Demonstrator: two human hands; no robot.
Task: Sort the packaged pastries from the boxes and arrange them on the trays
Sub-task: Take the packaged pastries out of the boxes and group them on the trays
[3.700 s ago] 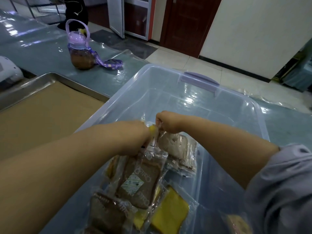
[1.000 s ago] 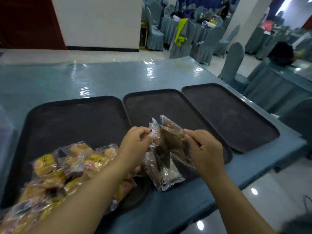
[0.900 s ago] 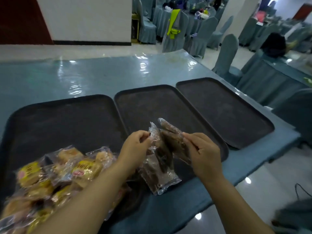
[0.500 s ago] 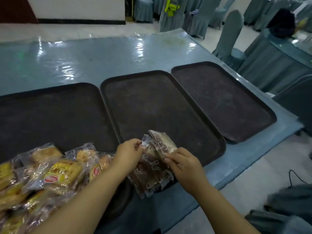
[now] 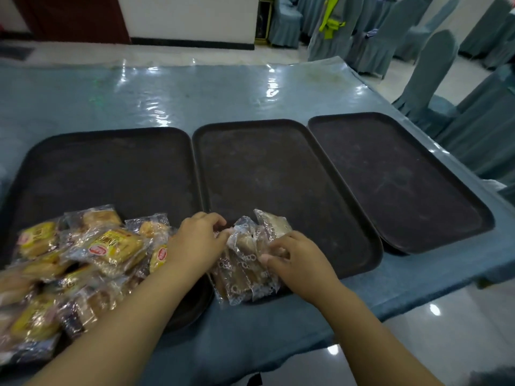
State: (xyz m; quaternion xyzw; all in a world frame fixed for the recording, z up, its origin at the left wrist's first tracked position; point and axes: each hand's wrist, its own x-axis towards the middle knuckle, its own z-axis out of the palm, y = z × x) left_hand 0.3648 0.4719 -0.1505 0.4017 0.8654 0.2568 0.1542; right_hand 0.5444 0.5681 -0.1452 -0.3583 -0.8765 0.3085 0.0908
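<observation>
Three dark trays lie side by side on the blue table. The left tray (image 5: 106,168) carries a heap of yellow packaged pastries (image 5: 83,260) at its near end. Over the near left corner of the middle tray (image 5: 273,174) sits a small bunch of brown packaged pastries (image 5: 245,263) in clear wrappers. My left hand (image 5: 198,246) pinches the bunch's upper left edge. My right hand (image 5: 298,260) grips it from the right, fingers curled over the wrappers. The right tray (image 5: 390,176) holds nothing.
The table (image 5: 195,90) has a glossy plastic cover and its near edge runs just below the trays. Covered chairs (image 5: 429,65) stand to the right and behind. Pale floor (image 5: 446,316) shows at the lower right.
Both hands carried the brown pastry bunch from the clear plastic box to the trays, then lowered it from mid-air onto the near left corner of the middle tray.
</observation>
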